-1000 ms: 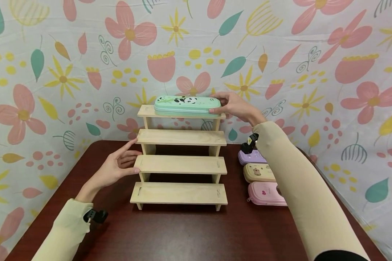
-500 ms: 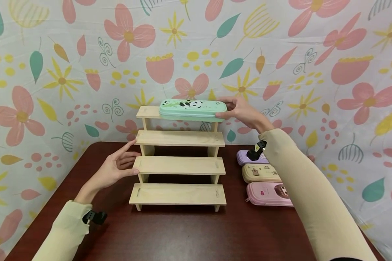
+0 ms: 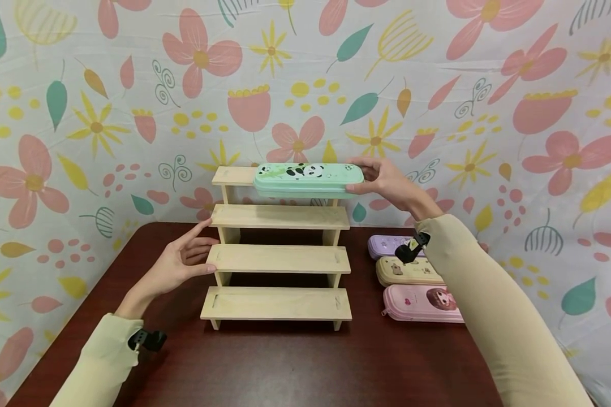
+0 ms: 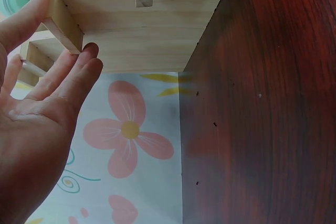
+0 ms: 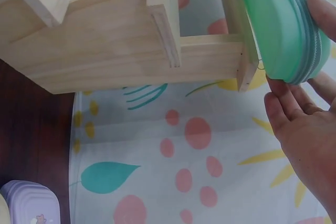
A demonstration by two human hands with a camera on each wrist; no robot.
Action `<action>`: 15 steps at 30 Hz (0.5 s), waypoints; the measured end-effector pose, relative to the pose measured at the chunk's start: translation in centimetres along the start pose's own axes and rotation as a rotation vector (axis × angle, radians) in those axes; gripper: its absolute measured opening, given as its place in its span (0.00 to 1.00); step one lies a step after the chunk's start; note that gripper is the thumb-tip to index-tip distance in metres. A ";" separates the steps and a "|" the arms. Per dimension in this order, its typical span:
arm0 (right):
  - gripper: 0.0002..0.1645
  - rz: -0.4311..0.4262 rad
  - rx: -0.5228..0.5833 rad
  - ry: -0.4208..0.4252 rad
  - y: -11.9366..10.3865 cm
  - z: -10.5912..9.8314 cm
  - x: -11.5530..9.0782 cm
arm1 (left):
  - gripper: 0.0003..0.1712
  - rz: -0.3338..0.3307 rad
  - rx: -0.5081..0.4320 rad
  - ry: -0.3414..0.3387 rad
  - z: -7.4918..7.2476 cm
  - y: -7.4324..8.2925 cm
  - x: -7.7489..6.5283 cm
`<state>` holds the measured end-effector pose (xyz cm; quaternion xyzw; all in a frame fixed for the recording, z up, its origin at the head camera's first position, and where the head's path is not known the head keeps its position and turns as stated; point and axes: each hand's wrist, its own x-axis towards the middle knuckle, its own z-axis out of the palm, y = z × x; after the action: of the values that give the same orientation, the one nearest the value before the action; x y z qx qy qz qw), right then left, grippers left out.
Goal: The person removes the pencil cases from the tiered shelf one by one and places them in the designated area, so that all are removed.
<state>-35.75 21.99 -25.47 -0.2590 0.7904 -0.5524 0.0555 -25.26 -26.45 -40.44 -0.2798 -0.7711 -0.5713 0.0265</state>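
My right hand (image 3: 389, 183) grips the right end of a mint-green zip pencil case (image 3: 310, 180) with a panda print. Thumb in front and fingers behind hold it at its end in the right wrist view. The case overlaps the top board of a pale wooden four-step display stand (image 3: 280, 258), its right end reaching past the board. At the stand's left side, my left hand (image 3: 175, 265) holds the ends of the middle boards. In the left wrist view its thumb and fingers (image 4: 79, 80) lie on either side of one board.
On the dark red-brown table (image 3: 285, 362), right of the stand, lie a purple pencil case (image 3: 382, 245), a cream one (image 3: 404, 270) and a pink one (image 3: 417, 302), partly behind the right sleeve. A flower-patterned cloth (image 3: 132, 85) hangs behind the table.
My right hand has moved the mint-green pencil case right and forward, toward me, off its place along the top board. The left hand stays on the stand.
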 end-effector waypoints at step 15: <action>0.37 -0.066 -0.023 0.034 0.9 -0.3 -3.6 | 0.59 0.004 0.013 0.001 -0.1 -0.1 0.1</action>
<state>-33.07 24.13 -26.89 -0.2764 0.7884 -0.5492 0.0209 -25.38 -26.52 -40.50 -0.2809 -0.7742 -0.5664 0.0297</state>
